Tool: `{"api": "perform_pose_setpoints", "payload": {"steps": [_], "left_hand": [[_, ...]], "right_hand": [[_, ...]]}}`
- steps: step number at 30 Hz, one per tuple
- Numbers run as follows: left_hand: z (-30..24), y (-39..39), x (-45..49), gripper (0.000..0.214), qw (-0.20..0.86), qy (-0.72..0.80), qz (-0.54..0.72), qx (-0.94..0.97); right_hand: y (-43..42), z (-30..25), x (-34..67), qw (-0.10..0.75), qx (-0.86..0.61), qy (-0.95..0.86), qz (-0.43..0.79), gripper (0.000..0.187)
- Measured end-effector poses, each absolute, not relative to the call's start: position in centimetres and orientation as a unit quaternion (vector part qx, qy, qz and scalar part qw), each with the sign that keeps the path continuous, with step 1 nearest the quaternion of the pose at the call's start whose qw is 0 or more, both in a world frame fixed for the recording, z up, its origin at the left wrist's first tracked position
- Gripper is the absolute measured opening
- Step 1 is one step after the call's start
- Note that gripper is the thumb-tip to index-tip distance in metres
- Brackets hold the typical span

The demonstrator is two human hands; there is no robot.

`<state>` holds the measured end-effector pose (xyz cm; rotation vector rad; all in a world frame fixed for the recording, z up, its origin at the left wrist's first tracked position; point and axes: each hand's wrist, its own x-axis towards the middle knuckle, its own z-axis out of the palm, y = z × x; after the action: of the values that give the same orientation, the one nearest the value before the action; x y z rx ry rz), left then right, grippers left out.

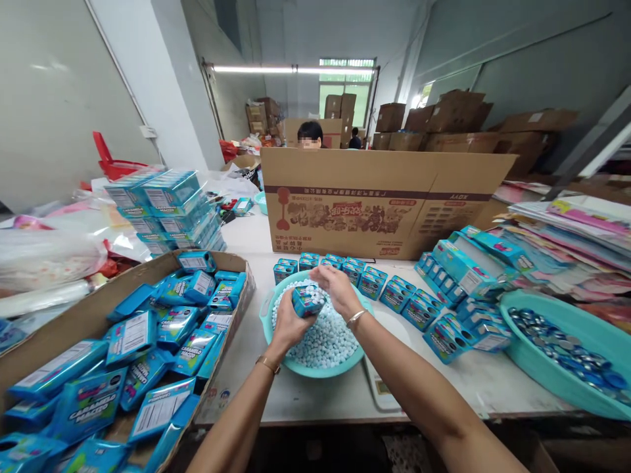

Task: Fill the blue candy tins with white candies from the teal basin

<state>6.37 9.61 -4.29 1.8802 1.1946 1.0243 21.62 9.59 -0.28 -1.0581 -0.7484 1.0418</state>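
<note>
My left hand (286, 323) grips a small blue box (306, 301) from below, over a teal basin (276, 348) filled with small white and pale blue pellets (325, 338). Just above and to the right of the box is my right hand (336, 287), its fingers curled over the box's open top and seemingly pinching pellets. Both wrists wear thin bracelets. A curved row of several small open blue boxes (374, 281) stands behind the basin.
A cardboard tray of flat blue packets (148, 348) lies at left, with stacked blue cartons (167, 207) behind it. A large printed cardboard box (365, 203) stands ahead; a person sits behind it. A second teal basin (542, 368) holds blue caps at right, with paper sheets (566, 236) beyond.
</note>
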Motion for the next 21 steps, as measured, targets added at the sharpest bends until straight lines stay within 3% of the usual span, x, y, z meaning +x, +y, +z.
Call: {"api": "perform_pose_setpoints", "payload": {"steps": [2, 5, 10, 14, 17, 21], "left_hand": [[-3.4, 9.6, 5.3, 0.074, 0.302, 0.472, 0.363, 0.745], [-1.7, 9.3, 4.3, 0.064, 0.181, 0.492, 0.226, 0.821], [-0.6, 9.2, 6.1, 0.047, 0.062, 0.481, -0.003, 0.875], [-1.0, 9.4, 8.1, 0.044, 0.051, 0.474, -0.001, 0.879], [-1.3, 9.4, 8.0, 0.044, 0.048, 0.472, 0.016, 0.88], [-2.4, 9.4, 6.6, 0.06, 0.131, 0.519, 0.159, 0.83]], "right_hand": [[9.1, -1.4, 23.5, 0.668, -0.518, -0.335, 0.415, 0.041], [8.4, -3.8, 25.6, 0.592, -0.635, -0.354, 0.349, 0.029], [8.9, -7.3, 24.4, 0.55, -0.694, -0.303, 0.352, 0.021], [10.1, -8.3, 21.8, 0.584, -0.665, -0.25, 0.393, 0.03], [10.8, -7.8, 20.7, 0.618, -0.613, -0.213, 0.443, 0.026], [11.8, -5.2, 20.5, 0.664, -0.545, -0.186, 0.478, 0.02]]}}
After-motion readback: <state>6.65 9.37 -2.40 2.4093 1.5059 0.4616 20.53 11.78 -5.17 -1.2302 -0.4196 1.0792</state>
